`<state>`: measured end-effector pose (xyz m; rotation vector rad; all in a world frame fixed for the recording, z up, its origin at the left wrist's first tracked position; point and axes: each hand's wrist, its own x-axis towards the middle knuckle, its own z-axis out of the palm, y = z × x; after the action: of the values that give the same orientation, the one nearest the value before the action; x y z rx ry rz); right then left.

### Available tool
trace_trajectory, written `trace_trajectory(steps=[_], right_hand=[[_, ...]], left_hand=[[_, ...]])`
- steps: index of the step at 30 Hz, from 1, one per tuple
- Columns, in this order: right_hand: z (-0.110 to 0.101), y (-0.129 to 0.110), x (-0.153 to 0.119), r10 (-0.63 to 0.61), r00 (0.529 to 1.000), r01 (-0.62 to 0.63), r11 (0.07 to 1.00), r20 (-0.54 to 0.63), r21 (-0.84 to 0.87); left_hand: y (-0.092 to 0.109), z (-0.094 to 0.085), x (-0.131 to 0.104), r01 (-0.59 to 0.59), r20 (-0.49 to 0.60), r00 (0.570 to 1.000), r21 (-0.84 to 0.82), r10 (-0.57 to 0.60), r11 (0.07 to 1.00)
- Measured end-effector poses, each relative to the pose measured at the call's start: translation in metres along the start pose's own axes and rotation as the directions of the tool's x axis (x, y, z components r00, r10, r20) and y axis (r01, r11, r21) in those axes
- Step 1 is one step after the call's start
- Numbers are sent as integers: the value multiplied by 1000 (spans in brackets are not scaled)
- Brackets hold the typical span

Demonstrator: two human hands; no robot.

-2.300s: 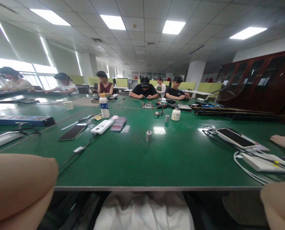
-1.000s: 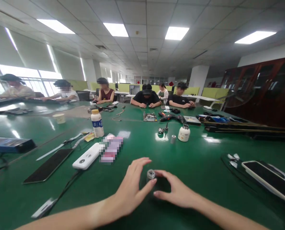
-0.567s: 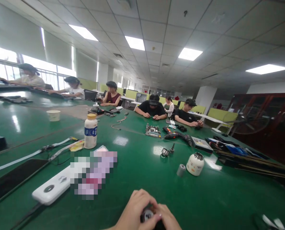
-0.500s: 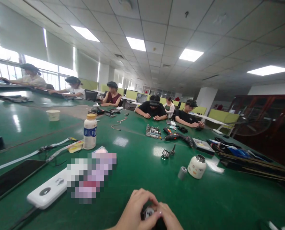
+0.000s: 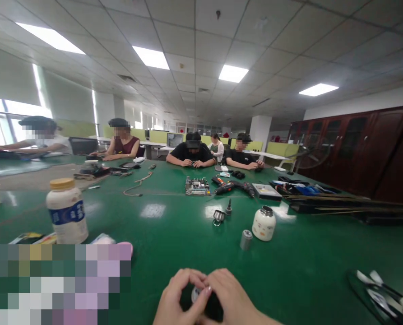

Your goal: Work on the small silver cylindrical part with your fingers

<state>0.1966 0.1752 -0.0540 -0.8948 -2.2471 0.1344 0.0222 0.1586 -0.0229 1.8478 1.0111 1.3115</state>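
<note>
The left hand [image 5: 176,298] is half closed, its fingers arched around a small metal cylinder [image 5: 195,294] and its thumb crossing in front. The right hand [image 5: 230,293] is bent in from the other side, its fingers meeting the left's. The cylinder sits between the two, mostly hidden, with just one pale end showing. How firmly either hand grips it, I cannot tell.

As far as can be judged, the cylinder is within both hands' reach and being handled; whether any part of it is loosened or fitted is out of sight.

Beyond the hands, on the green table [image 5: 306,266], a second grey cylinder [image 5: 246,240] stands upright with no hand on it, just beside an open-topped white jar [image 5: 264,225]. Farther out, a metal cap [image 5: 219,216] and a dark pointed piece [image 5: 229,207] remain separate. Past those are a circuit board [image 5: 197,186] and a power drill [image 5: 226,188], both well apart from the hands.
</note>
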Motion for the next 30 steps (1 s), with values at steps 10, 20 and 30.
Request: trace_trajectory(steps=[10,20,30], right_hand=[[-42,-34,6,150,984,-151,988,92,10],[-42,-31,8,103,993,-99,992,56,-72],[-49,-25,4,86,995,-82,994,52,-66]], left_hand=[[22,-3,3,120,-11,993,-2,-120,993],[21,-4,5,37,-19,999,20,-36,999],[27,3,11,-54,7,999,39,54,998]])
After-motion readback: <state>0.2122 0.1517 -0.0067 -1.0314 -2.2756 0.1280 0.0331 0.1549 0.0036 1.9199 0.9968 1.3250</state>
